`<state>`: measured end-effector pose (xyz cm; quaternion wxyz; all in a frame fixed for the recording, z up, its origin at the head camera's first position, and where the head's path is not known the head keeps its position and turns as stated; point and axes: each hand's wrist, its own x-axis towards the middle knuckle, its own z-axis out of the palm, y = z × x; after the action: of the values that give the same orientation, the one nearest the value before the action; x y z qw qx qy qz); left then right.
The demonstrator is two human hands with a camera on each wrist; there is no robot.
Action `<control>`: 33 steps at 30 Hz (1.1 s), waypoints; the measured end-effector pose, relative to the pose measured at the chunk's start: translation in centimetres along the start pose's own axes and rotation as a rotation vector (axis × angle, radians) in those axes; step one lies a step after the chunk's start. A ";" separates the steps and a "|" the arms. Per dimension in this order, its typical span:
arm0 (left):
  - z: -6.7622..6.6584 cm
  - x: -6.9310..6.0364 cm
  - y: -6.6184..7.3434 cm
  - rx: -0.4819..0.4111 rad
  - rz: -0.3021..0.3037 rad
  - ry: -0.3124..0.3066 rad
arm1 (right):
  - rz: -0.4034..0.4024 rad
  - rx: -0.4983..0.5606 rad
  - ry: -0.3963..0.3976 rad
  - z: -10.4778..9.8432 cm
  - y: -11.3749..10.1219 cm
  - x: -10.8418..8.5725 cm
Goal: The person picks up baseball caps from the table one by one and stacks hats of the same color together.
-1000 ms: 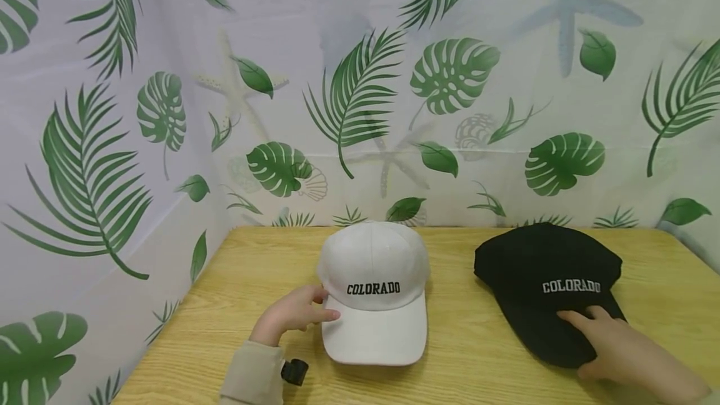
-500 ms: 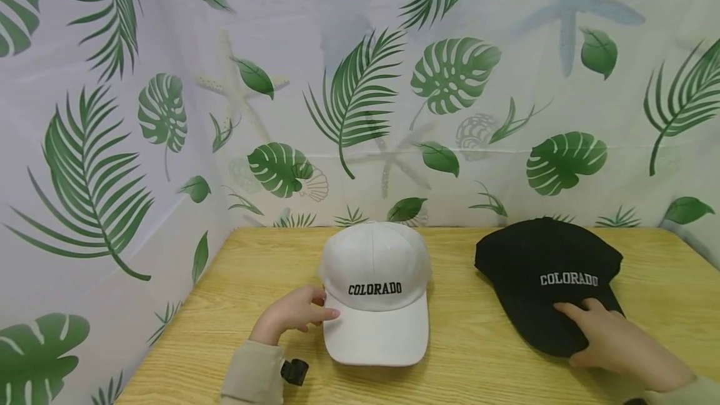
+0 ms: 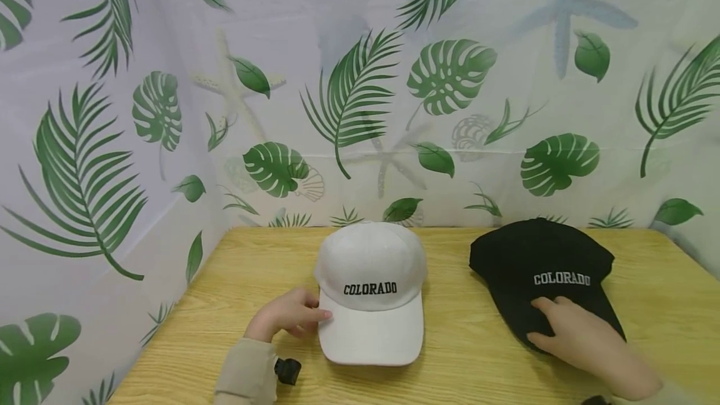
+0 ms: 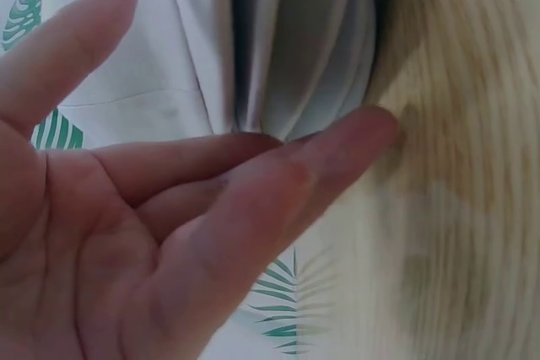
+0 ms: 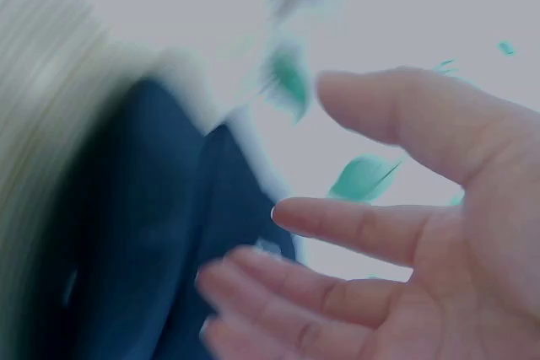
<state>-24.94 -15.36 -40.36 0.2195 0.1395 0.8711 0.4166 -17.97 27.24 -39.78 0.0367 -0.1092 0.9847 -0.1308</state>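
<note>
A white baseball cap [image 3: 371, 267] with COLORADO in black letters sits mid-table, brim towards me. In the left wrist view several pale layers show along the side of the white cap [image 4: 126, 73], like stacked brims. My left hand [image 3: 289, 314] is at the cap's left side, fingers loosely bent against its edge, thumb by the brim. To the right lies a black cap [image 3: 540, 249] with COLORADO in white letters, its brim angled forward. My right hand [image 3: 585, 339] is over that brim and partly hides it. Its fingers [image 5: 354, 229] are spread and loose, gripping nothing; the right wrist view is blurred.
Both caps rest on a wood-grain table [image 3: 450, 342]. A white cloth backdrop [image 3: 360, 205] with green leaves stands along its back and left. A black strap piece [image 3: 288, 370] sticks out at my left sleeve [image 3: 245, 370].
My right hand has moved left and a little up across the black cap's brim. The brim's front has shifted slightly back. My left hand stays beside the white cap.
</note>
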 end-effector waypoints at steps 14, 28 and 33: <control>1.1 0.1 1.4 0.090 -0.033 -0.091 | -0.066 0.900 -0.314 4.3 -7.9 4.5; 1.2 0.4 0.5 0.077 -0.031 -0.044 | -0.171 0.944 -0.355 5.4 -10.5 5.5; 1.1 0.2 0.6 0.117 -0.041 0.033 | -0.171 0.770 -0.223 5.5 -10.5 5.4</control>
<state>-24.53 -14.17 -40.62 0.2048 0.1273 0.9001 0.3628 -20.47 14.77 -42.57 0.1705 -0.1825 0.8411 -0.4797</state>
